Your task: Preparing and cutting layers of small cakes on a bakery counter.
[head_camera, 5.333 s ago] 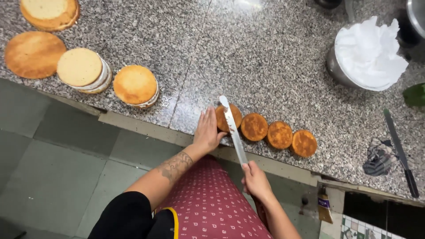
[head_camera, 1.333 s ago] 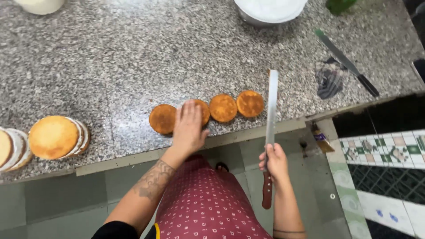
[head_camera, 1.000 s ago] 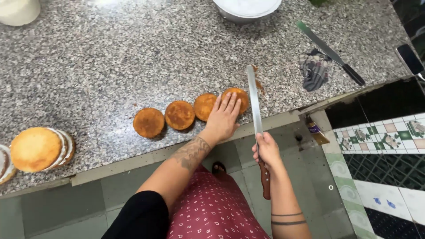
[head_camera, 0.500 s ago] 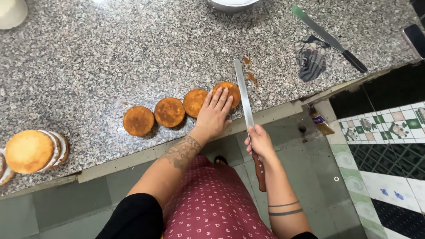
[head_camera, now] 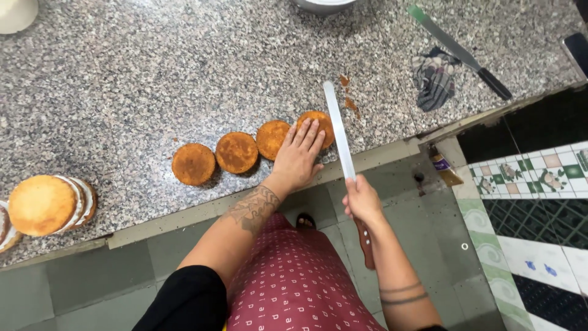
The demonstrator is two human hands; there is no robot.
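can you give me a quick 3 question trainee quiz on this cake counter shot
1. True or false: the left hand lies flat on the cake at the right end of the row of small round cakes.
2. What does the right hand hold? A) a grey cloth B) a long knife C) a white bowl
3. How many small browned cakes lie in the row near the edge of the granite counter?

Key
1. True; the palm covers the rightmost cake.
2. B; the long knife has its blade out over the counter, beside that cake.
3. Four.
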